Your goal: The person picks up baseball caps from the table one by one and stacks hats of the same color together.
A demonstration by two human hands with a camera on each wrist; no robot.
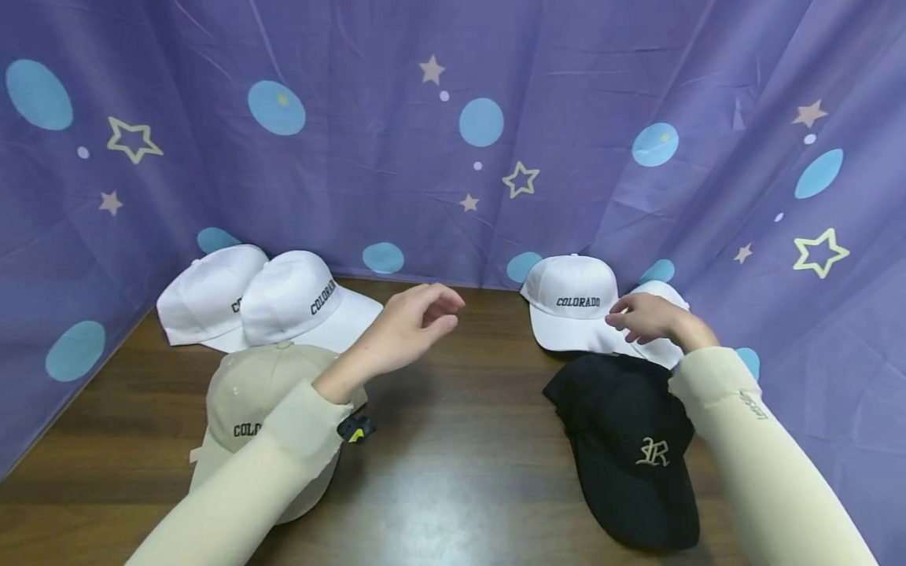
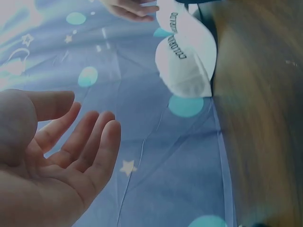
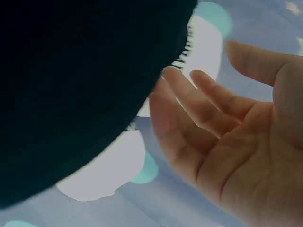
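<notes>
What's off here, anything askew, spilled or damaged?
Nothing clearly stands out; no spill or damage shows. The black cap sits slightly askew, brim angled toward the near right, but that looks like ordinary placement.

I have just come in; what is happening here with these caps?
A person's left hand is near a beige cap and two white caps; the right hand is near a black cap and two other white caps. Neither hand grips anything. All the caps lie on the table; in both groups, the white ones are farther from the person.
</notes>
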